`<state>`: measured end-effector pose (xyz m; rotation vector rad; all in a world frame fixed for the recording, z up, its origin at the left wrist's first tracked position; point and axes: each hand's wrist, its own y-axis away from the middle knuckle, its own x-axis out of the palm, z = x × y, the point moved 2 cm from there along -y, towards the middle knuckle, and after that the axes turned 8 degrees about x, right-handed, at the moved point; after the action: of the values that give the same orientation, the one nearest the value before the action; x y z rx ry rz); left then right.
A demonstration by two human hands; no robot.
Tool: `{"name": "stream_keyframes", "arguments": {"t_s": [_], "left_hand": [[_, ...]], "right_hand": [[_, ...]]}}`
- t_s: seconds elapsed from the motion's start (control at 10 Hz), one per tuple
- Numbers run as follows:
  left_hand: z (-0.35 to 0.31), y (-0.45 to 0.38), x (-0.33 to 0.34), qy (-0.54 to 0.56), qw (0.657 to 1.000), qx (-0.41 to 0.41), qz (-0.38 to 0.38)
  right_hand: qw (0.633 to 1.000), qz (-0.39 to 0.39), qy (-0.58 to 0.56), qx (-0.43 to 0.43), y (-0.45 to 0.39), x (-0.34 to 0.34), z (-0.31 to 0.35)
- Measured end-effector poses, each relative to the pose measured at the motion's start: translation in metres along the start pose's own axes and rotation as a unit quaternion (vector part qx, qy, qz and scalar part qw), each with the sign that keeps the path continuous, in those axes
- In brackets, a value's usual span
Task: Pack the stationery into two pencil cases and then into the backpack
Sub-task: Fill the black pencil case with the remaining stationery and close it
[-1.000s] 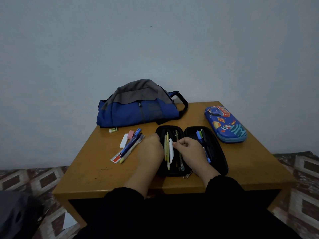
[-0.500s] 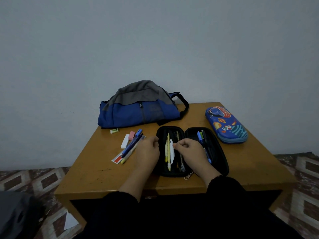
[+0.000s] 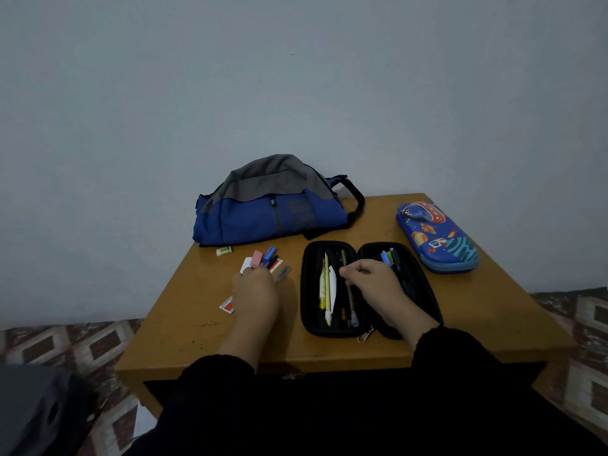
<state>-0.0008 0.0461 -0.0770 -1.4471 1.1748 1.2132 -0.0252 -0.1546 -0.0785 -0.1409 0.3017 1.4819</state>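
Two pencil cases sit on the desk (image 3: 204, 311): a black case (image 3: 368, 287) lying open flat in the middle, and a blue cartoon case (image 3: 436, 236) zipped up, off to the far right. The backpack (image 3: 273, 205) is at the far edge against the wall, and it looks closed from here.

The left hand (image 3: 255, 291) is over the loose pile to the left of the black case, where there are pens (image 3: 269, 256), a pink eraser (image 3: 256, 259), a white eraser (image 3: 246, 265) and a red and white ruler (image 3: 227, 305) poking out near its wrist. Its fingers curl down onto the pile, but I can't tell if it has anything gripped. The right hand (image 3: 371, 281) rests in the open case with fingers bent over the middle, and I can't make out whether it's pinching anything. A small green eraser (image 3: 224, 250) lies alone just near the backpack.

My take is that the step here is grabbing the next item from the pile. I'd pick up one or two pens at a time rather than a fistful, and lay them lengthwise along the yellow pencil (image 3: 324, 284) already in the left half. Keeping the right hand on the case stops it sliding. Don't forget that green eraser, since it's easy to miss.
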Motion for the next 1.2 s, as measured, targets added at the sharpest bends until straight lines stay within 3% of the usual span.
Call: {"name": "stream_keyframes", "arguments": {"t_s": [0.1, 0.2, 0.3, 0.4, 0.5, 0.6, 0.8, 1.2], "left_hand": [[-0.004, -0.005, -0.006, 0.029, 0.998, -0.017, 0.047], [-0.006, -0.009, -0.007, 0.101, 0.994, -0.014, -0.044], [-0.02, -0.012, -0.017, 0.217, 0.968, 0.022, -0.125], [-0.051, -0.013, -0.033, 0.341, 0.93, 0.058, -0.127], [-0.086, -0.021, -0.035, 0.471, 0.879, 0.044, -0.059], [-0.114, -0.026, -0.025, 0.526, 0.85, 0.02, 0.002], [-0.141, -0.035, -0.003, 0.535, 0.844, 0.021, 0.017], [-0.159, -0.042, -0.001, 0.485, 0.871, 0.072, 0.037]], "right_hand": [[1.0, 0.007, 0.002, -0.013, 0.001, -0.021, 0.012], [0.997, -0.064, 0.003, -0.051, 0.0, -0.051, 0.013], [0.99, -0.126, 0.005, -0.057, -0.001, -0.077, -0.002], [0.985, -0.168, -0.018, -0.023, -0.004, -0.093, -0.029], [0.987, -0.16, -0.02, -0.004, -0.01, -0.097, -0.05], [0.989, -0.145, -0.005, -0.003, -0.018, -0.096, -0.056], [0.988, -0.126, 0.072, -0.043, -0.02, -0.097, -0.059], [0.987, -0.126, 0.076, -0.063, -0.02, -0.095, -0.061]]}}
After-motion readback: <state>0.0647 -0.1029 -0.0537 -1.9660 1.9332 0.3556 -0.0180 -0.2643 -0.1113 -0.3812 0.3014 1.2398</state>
